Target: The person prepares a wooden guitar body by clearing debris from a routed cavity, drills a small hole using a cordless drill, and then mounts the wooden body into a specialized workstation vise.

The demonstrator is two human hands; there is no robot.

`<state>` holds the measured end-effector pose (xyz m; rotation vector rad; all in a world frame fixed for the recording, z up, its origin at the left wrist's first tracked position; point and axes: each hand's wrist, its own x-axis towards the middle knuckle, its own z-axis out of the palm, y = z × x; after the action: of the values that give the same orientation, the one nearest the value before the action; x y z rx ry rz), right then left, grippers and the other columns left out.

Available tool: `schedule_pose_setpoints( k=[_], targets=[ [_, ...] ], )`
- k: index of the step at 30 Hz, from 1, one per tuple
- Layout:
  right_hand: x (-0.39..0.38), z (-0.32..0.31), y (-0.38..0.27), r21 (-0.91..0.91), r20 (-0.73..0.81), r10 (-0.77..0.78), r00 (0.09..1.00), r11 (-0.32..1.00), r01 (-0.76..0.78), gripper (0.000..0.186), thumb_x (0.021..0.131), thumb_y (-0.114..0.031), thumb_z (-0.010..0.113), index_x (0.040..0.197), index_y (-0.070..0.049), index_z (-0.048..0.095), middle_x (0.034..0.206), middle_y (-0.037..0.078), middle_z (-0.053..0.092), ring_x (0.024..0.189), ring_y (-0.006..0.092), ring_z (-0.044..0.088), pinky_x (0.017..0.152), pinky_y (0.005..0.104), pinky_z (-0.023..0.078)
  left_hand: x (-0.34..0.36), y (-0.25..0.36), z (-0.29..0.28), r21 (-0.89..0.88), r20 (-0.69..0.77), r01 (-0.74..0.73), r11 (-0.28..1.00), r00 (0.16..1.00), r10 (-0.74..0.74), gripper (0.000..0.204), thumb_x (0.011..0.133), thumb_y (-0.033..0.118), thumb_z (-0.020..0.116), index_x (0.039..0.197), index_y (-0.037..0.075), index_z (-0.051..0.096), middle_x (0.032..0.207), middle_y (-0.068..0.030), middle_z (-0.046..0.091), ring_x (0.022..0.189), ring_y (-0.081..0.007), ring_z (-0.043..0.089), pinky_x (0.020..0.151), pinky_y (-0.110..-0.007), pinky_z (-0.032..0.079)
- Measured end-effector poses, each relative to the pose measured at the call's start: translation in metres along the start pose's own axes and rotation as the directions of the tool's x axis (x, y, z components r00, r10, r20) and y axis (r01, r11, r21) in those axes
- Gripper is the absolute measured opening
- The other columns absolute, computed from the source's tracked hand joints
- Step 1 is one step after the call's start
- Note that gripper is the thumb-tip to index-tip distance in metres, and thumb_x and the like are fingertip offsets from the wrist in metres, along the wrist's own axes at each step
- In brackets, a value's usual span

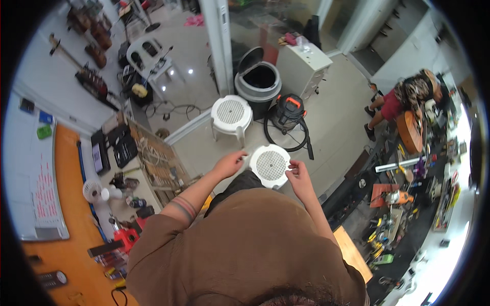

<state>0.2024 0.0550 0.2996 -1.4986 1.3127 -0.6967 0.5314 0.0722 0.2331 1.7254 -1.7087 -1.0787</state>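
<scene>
Between left hand and right hand, on the near side of the vacuum cleaner: a white stool.
Nearest to the right hand, with fingers bent at the rim, cannot tell whether gripping; just apart from the left, loosely open, seemingly empty. Round-topped, showing no long axis; pierced with small holes, notched around the edge.

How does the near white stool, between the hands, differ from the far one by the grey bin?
Top: near stool has many small holes; far stool has parallel slots.
Place: near stool sits between left hand and right hand; far stool stands beside the grey bin.
Shared: both white, with roundish tops.
</scene>
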Motion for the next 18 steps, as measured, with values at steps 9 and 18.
schedule_pose_setpoints(
  k=[9, 18],
  targets=[
    [-0.015, -0.022, 0.023, -0.226, 0.217, 0.235, 0.947, 0.956, -0.186, 0.044, 0.098, -0.012, 0.069, 0.138, -0.001, 0.054, 0.125, 0.014, 0.063, 0.103, 0.0194, 0.064, 0.093, 0.0360, 0.054, -0.122, -0.189, 0.128, 0.753, 0.314, 0.047, 0.656, 0.850, -0.422, 0.049, 0.094, 0.045, 0.065, 0.132, 0.017, 0.074, 0.146, -0.0079, 0.064, 0.152, -0.0311, 0.039, 0.124, -0.073, 0.004],
    [0.025, 0.006, -0.005, -0.247, 0.363, 0.200, 0.910, 0.962, -0.113, 0.044, 0.101, -0.018, 0.067, 0.140, -0.002, 0.054, 0.124, 0.009, 0.065, 0.100, 0.0156, 0.062, 0.091, 0.0320, 0.052, -0.153, -0.207, 0.104, 0.887, 0.283, 0.100, 0.451, 0.654, -0.702, 0.055, 0.096, 0.044, 0.059, 0.142, 0.017, 0.069, 0.153, -0.0102, 0.061, 0.157, -0.0348, 0.033, 0.126, -0.069, -0.003]
  ],
)
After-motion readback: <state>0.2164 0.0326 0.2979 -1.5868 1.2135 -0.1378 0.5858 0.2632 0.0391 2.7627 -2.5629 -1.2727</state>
